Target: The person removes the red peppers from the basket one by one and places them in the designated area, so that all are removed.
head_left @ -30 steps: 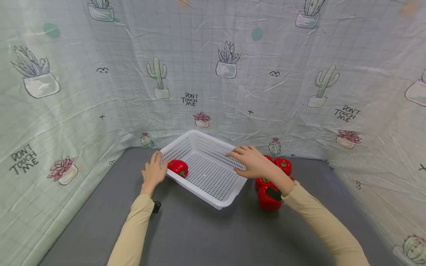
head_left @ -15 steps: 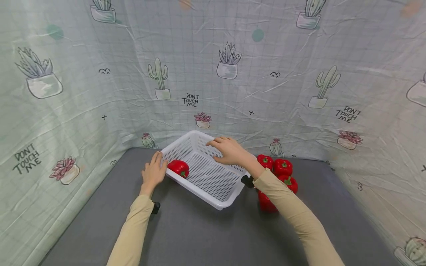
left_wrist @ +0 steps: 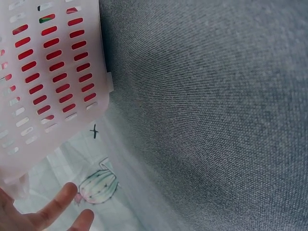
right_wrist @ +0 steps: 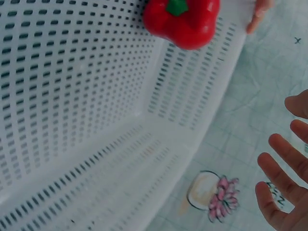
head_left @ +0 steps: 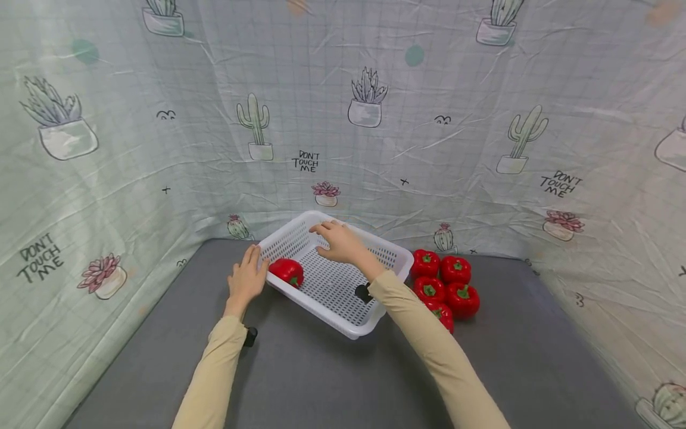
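Observation:
A white plastic basket (head_left: 334,319) with slotted walls stands on the grey table at an angle. One red bell pepper (head_left: 286,271) lies in its left end, and it shows at the top of the right wrist view. My left hand (head_left: 248,280) holds the basket's left rim, thumb at the edge and fingers along the outside; two of its fingers extend free in the left wrist view. Over the basket's far half hovers my right hand (head_left: 340,241), fingers spread and nothing in them. Its fingers are parted in the right wrist view as well.
Several red bell peppers (head_left: 463,300) stand grouped just right of the basket, one partly behind the right sleeve. A pale cloth (head_left: 343,143) printed with potted cacti hangs behind and along both sides of the grey table (head_left: 321,381).
My right hand has moved left from the basket's right rim to above its middle, uncovering more of the peppers on the right. The left hand and the basket stay in place.

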Available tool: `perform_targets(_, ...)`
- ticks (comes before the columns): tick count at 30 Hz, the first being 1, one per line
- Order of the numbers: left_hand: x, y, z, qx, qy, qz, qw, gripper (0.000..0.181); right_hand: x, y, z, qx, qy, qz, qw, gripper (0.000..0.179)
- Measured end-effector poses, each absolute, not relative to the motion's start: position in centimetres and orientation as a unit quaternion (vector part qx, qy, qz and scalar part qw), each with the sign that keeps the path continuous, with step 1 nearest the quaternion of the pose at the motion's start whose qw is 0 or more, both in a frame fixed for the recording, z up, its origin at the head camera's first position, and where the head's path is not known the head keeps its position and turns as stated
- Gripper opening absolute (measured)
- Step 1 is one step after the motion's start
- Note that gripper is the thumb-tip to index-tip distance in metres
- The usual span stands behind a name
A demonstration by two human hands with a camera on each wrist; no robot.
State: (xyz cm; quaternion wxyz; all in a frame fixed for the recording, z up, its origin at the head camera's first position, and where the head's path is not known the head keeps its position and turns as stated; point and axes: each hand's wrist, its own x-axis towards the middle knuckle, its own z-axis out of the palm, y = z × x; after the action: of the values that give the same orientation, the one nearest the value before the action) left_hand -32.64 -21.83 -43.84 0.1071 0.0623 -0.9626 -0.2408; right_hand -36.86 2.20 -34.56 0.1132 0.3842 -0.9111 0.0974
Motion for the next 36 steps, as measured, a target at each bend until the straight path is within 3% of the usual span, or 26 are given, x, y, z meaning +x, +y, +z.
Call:
perform_targets(6, -32.7, -21.7, -43.9, 0.066, -0.96, -0.248, 0.111, 0.057, -37.6, 0.4, -36.6, 0.383, -0.914, 0.08, 0.11, 0.04)
perform_targets(16, -32.9, -21.7, -43.9, 0.068, -0.96, -0.249, 0.111, 0.057, -37.5, -2.3, -39.0, 0.401, -0.916, -0.008, 0.027, 0.059)
perform_targets(28, -32.6, -21.7, -44.0, 0.06, -0.958, -0.254, 0.121, 0.056, -36.6, -3.9, -40.6, 0.398, -0.917, -0.025, -0.025, 0.075)
perform_targets(36, -32.8, -21.6, -43.9, 0.066, -0.958, -0.253, 0.12, 0.056, -36.5, -4.1, -41.0, 0.397, -0.916, -0.049, -0.015, 0.079)
